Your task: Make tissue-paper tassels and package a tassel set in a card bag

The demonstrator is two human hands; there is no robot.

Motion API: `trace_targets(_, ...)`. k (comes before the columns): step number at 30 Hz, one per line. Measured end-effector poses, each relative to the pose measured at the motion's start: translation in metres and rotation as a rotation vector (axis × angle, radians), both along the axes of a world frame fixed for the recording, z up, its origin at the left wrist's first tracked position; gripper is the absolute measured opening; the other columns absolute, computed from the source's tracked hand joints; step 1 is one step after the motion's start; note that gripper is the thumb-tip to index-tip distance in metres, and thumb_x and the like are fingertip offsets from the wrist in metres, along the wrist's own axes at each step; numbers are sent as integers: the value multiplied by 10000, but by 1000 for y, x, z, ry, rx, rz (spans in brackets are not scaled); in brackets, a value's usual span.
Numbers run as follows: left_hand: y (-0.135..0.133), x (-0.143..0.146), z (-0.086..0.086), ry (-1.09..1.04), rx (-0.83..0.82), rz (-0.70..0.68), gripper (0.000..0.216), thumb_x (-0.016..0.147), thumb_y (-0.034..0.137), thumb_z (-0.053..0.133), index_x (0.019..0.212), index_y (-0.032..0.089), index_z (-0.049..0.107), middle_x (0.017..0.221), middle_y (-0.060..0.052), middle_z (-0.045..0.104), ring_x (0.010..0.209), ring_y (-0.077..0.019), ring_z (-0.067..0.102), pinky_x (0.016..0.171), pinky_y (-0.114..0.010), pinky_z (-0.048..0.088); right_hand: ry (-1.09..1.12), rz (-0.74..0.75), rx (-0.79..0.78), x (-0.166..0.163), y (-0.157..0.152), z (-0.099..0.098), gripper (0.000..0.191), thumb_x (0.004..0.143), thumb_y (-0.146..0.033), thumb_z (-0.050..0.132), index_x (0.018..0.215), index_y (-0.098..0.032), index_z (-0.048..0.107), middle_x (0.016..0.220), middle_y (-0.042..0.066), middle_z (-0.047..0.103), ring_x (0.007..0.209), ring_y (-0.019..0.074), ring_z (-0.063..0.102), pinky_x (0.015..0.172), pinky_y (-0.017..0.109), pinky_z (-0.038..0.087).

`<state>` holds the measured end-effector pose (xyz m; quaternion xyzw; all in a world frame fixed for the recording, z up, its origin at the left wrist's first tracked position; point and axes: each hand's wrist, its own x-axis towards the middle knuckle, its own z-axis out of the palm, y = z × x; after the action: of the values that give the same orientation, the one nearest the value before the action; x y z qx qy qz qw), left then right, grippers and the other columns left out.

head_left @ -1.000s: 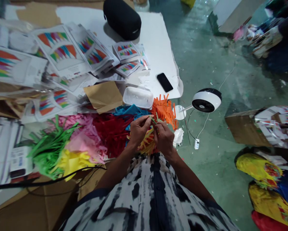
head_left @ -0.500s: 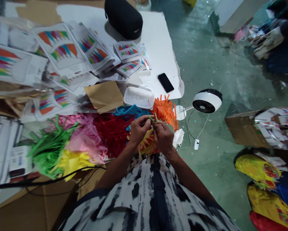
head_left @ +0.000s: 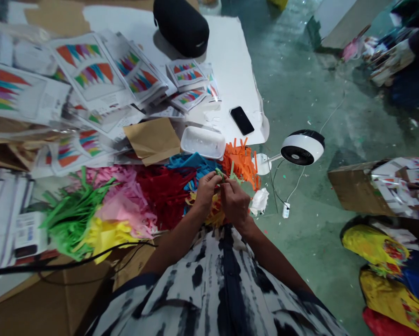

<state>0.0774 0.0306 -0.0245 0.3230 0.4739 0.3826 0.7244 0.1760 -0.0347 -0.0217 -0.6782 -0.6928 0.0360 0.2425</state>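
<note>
Both hands meet close to my body, above the tissue-paper tassels. My left hand [head_left: 208,189] pinches one end of a green tissue-paper tassel [head_left: 219,174]. My right hand [head_left: 235,199] has its fingers closed on the same tassel, and pale green strips stick out beyond its fingertips. Under the hands lie yellow-orange tassels [head_left: 214,212], partly covered. Blue tassels [head_left: 195,165] are just behind my left hand, and orange tassels [head_left: 242,161] fan out behind my right. Dark red tassels [head_left: 162,196] spread out to the left.
Green tassels [head_left: 72,214], pink and yellow ones lie further left. Behind stand a white plastic tray [head_left: 202,142], a phone [head_left: 242,120], a black case [head_left: 181,28] and printed packets [head_left: 90,70]. A small fan [head_left: 302,148] is at the right, with a cardboard box [head_left: 359,186] beyond.
My hands have drawn closer together around the green tassel. My left hand has shifted slightly right, and the pale green strips now spread out past my right fingers.
</note>
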Motion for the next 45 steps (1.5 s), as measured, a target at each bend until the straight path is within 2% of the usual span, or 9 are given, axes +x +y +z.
trace_targets(6, 2, -5, -5, 238, 341, 41, 207, 934, 359, 570, 819, 201, 640, 803, -5, 686, 746, -147, 619, 722, -255, 489, 297, -66, -52, 7, 6, 13, 134, 994, -218, 571, 984, -224, 705, 1187, 101, 708, 1080, 218, 685, 884, 327, 559)
trace_targets(10, 9, -17, -9, 502, 551, -27, 178, 957, 367, 586, 909, 214, 663, 812, -3, 698, 742, -163, 637, 736, -274, 473, 499, -160, -104, 14, 13, 25, 147, 978, -281, 602, 881, -215, 691, 887, 40, 715, 806, 186, 667, 749, 307, 540)
trace_targets(12, 9, -19, -9, 583, 625, -56, 149, 945, 342, 609, 933, 214, 684, 851, -13, 722, 759, -170, 654, 745, -280, 468, 568, -185, -134, 15, 15, 29, 159, 972, -310, 613, 875, -213, 693, 810, 12, 713, 671, 155, 619, 680, 289, 507)
trace_targets(22, 3, -17, -9, 652, 775, -97, 79, 915, 273, 643, 920, 222, 702, 885, -35, 735, 814, -189, 669, 812, -299, 494, 660, -271, -249, 21, 18, 25, 196, 894, -378, 666, 811, -208, 720, 724, 6, 735, 574, 141, 594, 624, 286, 486)
trace_targets(27, 2, -18, -16, 633, 891, -132, 73, 933, 294, 653, 954, 242, 699, 910, -42, 733, 868, -212, 676, 1100, -419, 452, 715, -287, -256, 25, 17, 21, 190, 872, -376, 652, 807, -207, 713, 726, 14, 734, 612, 155, 624, 619, 282, 486)
trace_targets(29, 1, -20, -16, 617, 905, -149, 78, 942, 294, 651, 971, 241, 699, 932, -49, 735, 887, -215, 678, 1104, -426, 450, 727, -293, -249, 27, 17, 20, 197, 870, -382, 645, 806, -206, 705, 724, 14, 726, 622, 157, 626, 615, 278, 482)
trace_targets(34, 0, -25, -8, 571, 899, -235, 149, 951, 358, 662, 988, 220, 706, 932, -67, 708, 902, -217, 661, 847, -343, 509, 751, -300, -218, 29, 15, 20, 190, 849, -378, 646, 782, -204, 683, 702, 4, 700, 623, 151, 612, 616, 272, 478)
trace_targets(40, 1, -23, -5, 452, 798, -172, 223, 973, 430, 654, 951, 233, 756, 921, -62, 740, 912, -211, 675, 858, -346, 503, 758, -275, -236, 28, 12, 23, 200, 874, -385, 655, 840, -196, 712, 727, 9, 711, 634, 143, 610, 611, 260, 479)
trace_targets(45, 3, -22, -7, 371, 733, -163, 207, 959, 409, 683, 930, 219, 761, 916, -54, 737, 864, -186, 678, 804, -315, 511, 773, -267, -233, 28, 10, 22, 204, 884, -394, 677, 885, -193, 707, 766, 13, 723, 642, 137, 617, 609, 255, 476)
